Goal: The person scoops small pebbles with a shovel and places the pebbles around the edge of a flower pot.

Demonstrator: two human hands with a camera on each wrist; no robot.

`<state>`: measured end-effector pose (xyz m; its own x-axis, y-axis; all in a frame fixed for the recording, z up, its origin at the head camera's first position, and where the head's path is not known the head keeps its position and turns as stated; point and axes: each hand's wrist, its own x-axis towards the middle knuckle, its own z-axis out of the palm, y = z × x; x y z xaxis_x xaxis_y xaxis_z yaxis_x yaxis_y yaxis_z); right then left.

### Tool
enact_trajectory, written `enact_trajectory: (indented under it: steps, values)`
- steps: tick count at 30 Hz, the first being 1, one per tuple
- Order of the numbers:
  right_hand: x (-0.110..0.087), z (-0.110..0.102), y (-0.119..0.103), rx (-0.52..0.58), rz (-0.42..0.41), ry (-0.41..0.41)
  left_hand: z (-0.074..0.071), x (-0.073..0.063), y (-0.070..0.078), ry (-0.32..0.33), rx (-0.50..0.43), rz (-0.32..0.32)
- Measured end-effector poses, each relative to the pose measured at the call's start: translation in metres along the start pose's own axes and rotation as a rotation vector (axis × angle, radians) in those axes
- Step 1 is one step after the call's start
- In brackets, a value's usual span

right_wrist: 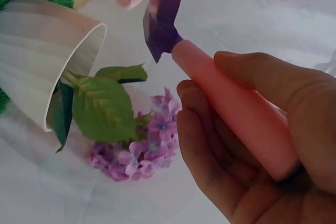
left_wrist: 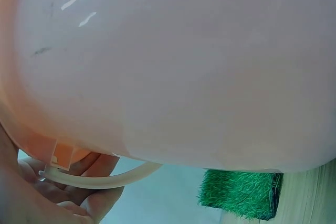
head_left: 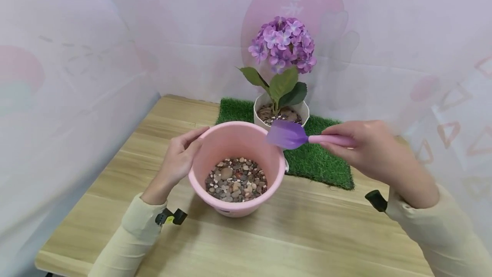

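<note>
A pink bucket (head_left: 236,126) stands on the wooden table, with a layer of mixed pebbles (head_left: 234,178) at its bottom. My left hand (head_left: 177,159) grips its left rim, and the left wrist view shows those fingers (left_wrist: 100,182) by the bucket's pale carrying handle (left_wrist: 100,181). In my right hand (head_left: 369,148) is a small toy trowel with a pink handle (right_wrist: 236,114) and a purple blade (head_left: 288,135). The thumb and fingers curl round that handle. The blade overlaps the bucket's right rim in the head view; the right wrist view shows it nearly edge-on.
Behind the bucket, a purple hydrangea (head_left: 284,44) stands in a white pot (head_left: 303,116) with small stones around its stem. The pot is on a green artificial grass mat (head_left: 323,163). Pale printed cloth (head_left: 184,67) hangs behind and left of the table (head_left: 127,170).
</note>
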<state>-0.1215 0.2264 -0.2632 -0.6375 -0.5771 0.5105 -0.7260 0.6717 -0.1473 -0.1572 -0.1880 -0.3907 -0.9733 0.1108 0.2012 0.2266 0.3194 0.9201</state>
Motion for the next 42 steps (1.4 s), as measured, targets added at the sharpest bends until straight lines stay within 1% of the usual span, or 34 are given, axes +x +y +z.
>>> enact_trajectory:
  steps: [2, 5, 10, 17, 19, 23, 26, 29, 36, 42]
  values:
    - [0.006, 0.004, -0.004, 0.017, -0.028, -0.029, 0.000, 0.000, -0.001, 0.004, -0.007, -0.002]
    - [0.016, 0.011, -0.011, 0.069, -0.046, -0.091, 0.000, -0.001, -0.001, 0.009, -0.015, -0.007]
    - [0.028, 0.021, -0.020, 0.118, -0.041, -0.188, 0.001, -0.001, -0.002, 0.010, -0.016, -0.014]
    - [0.044, 0.033, -0.028, 0.128, -0.059, -0.302, 0.003, 0.000, -0.003, 0.007, -0.006, -0.005]
    - [0.048, 0.036, -0.031, 0.120, -0.053, -0.341, 0.003, 0.000, -0.003, 0.003, -0.007, -0.003]
    - [0.056, 0.042, -0.037, 0.121, -0.007, -0.432, 0.004, 0.000, -0.002, -0.001, -0.020, -0.003]
    - [0.064, 0.046, -0.043, 0.097, 0.014, -0.494, 0.004, 0.001, -0.002, -0.004, -0.030, -0.007]
    - [0.071, 0.051, -0.048, 0.058, 0.008, -0.542, 0.005, 0.000, -0.003, -0.005, -0.034, -0.010]
    - [0.084, 0.061, -0.060, -0.014, 0.034, -0.627, 0.004, 0.000, -0.005, 0.002, -0.045, -0.007]
    - [0.094, 0.076, -0.073, -0.154, 0.056, -0.678, 0.002, -0.001, -0.005, 0.011, -0.047, -0.005]
